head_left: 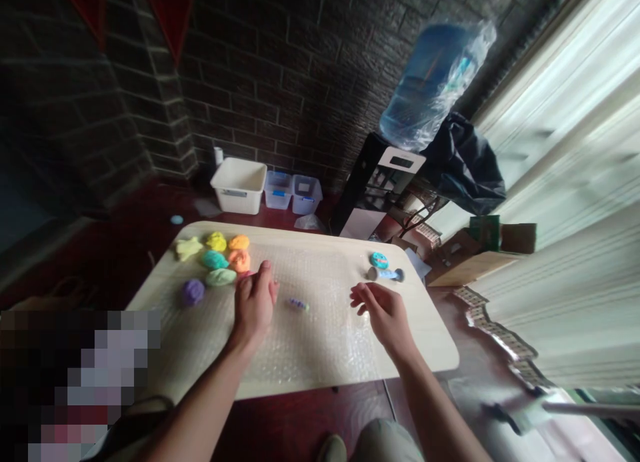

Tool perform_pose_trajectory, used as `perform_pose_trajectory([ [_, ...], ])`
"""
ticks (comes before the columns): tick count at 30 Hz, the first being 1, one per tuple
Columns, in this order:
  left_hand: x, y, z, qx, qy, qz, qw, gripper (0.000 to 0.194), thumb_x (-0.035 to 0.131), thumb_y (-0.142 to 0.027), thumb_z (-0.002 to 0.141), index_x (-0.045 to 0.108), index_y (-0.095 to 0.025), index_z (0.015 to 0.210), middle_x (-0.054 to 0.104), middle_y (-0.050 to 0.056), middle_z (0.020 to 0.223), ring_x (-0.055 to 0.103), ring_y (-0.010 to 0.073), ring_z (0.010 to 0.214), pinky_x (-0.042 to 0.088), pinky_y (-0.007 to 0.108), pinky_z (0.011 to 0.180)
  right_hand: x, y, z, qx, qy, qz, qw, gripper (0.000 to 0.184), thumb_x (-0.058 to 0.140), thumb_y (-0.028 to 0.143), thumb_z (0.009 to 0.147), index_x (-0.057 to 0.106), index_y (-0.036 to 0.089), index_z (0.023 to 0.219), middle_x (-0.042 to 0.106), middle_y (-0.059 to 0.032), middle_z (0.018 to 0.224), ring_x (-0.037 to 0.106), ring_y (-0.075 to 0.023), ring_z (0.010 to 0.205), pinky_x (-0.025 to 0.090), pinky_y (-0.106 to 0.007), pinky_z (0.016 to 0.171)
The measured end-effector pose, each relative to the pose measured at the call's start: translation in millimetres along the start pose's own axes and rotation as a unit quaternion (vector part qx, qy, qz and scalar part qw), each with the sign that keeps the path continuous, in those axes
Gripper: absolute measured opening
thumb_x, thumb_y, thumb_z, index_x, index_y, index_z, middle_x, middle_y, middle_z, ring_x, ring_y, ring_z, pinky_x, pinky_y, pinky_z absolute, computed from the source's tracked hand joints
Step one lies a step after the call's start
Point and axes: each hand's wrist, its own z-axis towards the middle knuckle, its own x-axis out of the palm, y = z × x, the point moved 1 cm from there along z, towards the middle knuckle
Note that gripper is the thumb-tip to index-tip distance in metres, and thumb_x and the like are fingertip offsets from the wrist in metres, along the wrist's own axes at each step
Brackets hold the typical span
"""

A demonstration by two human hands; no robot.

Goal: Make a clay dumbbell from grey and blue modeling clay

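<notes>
Left hand (254,305): above the bubble wrap (310,355), beside the clay-like lumps; fingers curled toward the palm, thumb uppermost; cannot tell whether pinching anything.
Right hand (387,310): near the right edge of the bubble wrap; fingers loosely bent, slightly spread.
Small purple strip (299,305): on the bubble wrap between both hands, touching neither; beaded, pale green at the right end.
Clay-like lumps (215,260): grouped on the left; yellow, orange, teal, pale green, with a red one partly hidden by the left hand.
Purple lump (193,292): left of the pale green one.
Blue disc (379,260): far right of the counter (430,329).
Pale blue cylinder (385,275): lying just in front of the disc.
</notes>
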Motion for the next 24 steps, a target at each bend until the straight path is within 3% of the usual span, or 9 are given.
perform_pose_trajectory([
  [2, -13.3, -6, 4, 0.005, -0.021, 0.006, 1.0, 0.059, 0.051, -0.052, 0.101, 0.046, -0.025, 0.049, 0.041, -0.003, 0.042, 0.046, 0.0148, 0.044, 0.038, 0.027, 0.048, 36, 19, 0, 0.011, 0.009, 0.069, 0.997, 0.059, 0.043, 0.063, 0.109, 0.075, 0.016, 0.092, 0.079, -0.0102, 0.079, 0.075, -0.0203, 0.066, 0.058, -0.028, 0.054],
  [5, -34.6, -10, 12, 0.016, -0.034, 0.012, 0.999, 0.055, 0.052, -0.052, 0.1, 0.054, -0.023, 0.054, 0.042, -0.004, 0.041, 0.036, 0.0126, 0.039, 0.03, 0.026, 0.043, 78, 33, -1, 0.065, 0.013, 0.182, 0.981, 0.053, 0.049, 0.061, 0.106, 0.073, 0.016, 0.092, 0.077, -0.0094, 0.079, 0.071, -0.0178, 0.062, 0.051, -0.026, 0.049],
  [9, -56.7, -6, 18, 0.034, -0.022, 0.032, 0.999, 0.042, 0.061, -0.044, 0.095, 0.063, -0.02, 0.061, 0.051, -0.003, 0.047, 0.048, 0.0131, 0.046, 0.04, 0.026, 0.052, 112, 32, -13, 0.072, 0.051, 0.176, 0.98, 0.035, 0.069, 0.05, 0.097, 0.076, 0.017, 0.092, 0.078, -0.0089, 0.083, 0.067, -0.0167, 0.06, 0.047, -0.026, 0.049],
  [11, -63.0, -4, 19, 0.038, -0.015, 0.042, 0.998, 0.037, 0.063, -0.04, 0.094, 0.066, -0.019, 0.064, 0.055, -0.003, 0.05, 0.051, 0.0132, 0.049, 0.043, 0.026, 0.056, 124, 32, -20, 0.049, 0.085, 0.147, 0.984, 0.026, 0.079, 0.041, 0.09, 0.08, 0.018, 0.103, 0.08, -0.0101, 0.098, 0.069, -0.018, 0.066, 0.05, -0.029, 0.055],
  [14, -66.2, -2, 21, 0.042, -0.015, 0.045, 0.998, 0.036, 0.062, -0.039, 0.096, 0.066, -0.02, 0.066, 0.056, -0.003, 0.051, 0.053, 0.0136, 0.051, 0.044, 0.027, 0.06, 142, 38, -28, -0.046, 0.151, 0.018, 0.987, 0.044, 0.084, 0.025, 0.085, 0.076, 0.02, 0.128, 0.077, -0.0126, 0.118, 0.073, -0.0248, 0.088, 0.059, -0.038, 0.075],
  [16, -64.7, -1, 22, 0.043, -0.019, 0.042, 0.998, 0.036, 0.06, -0.039, 0.096, 0.065, -0.02, 0.066, 0.057, -0.003, 0.052, 0.054, 0.0139, 0.052, 0.045, 0.027, 0.061, 155, 43, -30, -0.104, 0.185, -0.085, 0.973, 0.055, 0.085, 0.02, 0.083, 0.072, 0.018, 0.136, 0.075, -0.0138, 0.122, 0.071, -0.0304, 0.104, 0.059, -0.046, 0.092],
  [19, -59.4, 2, 24, 0.045, -0.017, 0.039, 0.998, 0.035, 0.06, -0.038, 0.097, 0.066, -0.02, 0.067, 0.06, -0.003, 0.055, 0.055, 0.0142, 0.053, 0.045, 0.028, 0.062, 173, 47, -30, -0.132, 0.219, -0.166, 0.952, 0.055, 0.088, 0.018, 0.081, 0.073, 0.019, 0.134, 0.075, -0.0135, 0.123, 0.067, -0.0336, 0.111, 0.057, -0.048, 0.1],
  [22, -52.8, 6, 22, 0.046, -0.005, 0.036, 0.998, 0.035, 0.061, -0.039, 0.098, 0.067, -0.02, 0.069, 0.061, -0.002, 0.058, 0.056, 0.0144, 0.055, 0.046, 0.028, 0.065, 182, 47, -32, -0.146, 0.244, -0.187, 0.94, 0.028, 0.075, 0.012, 0.091, 0.077, 0.021, 0.118, 0.074, -0.0111, 0.111, 0.066, -0.0302, 0.104, 0.058, -0.043, 0.093],
  [24, -48.8, 7, 20, 0.043, 0.004, 0.033, 0.999, 0.034, 0.062, -0.039, 0.098, 0.067, -0.02, 0.07, 0.061, -0.002, 0.058, 0.056, 0.0147, 0.056, 0.045, 0.028, 0.065, 182, 47, -33, -0.145, 0.247, -0.182, 0.941, 0.021, 0.069, 0.009, 0.093, 0.075, 0.021, 0.11, 0.071, -0.0101, 0.106, 0.066, -0.0276, 0.098, 0.057, -0.039, 0.087],
])
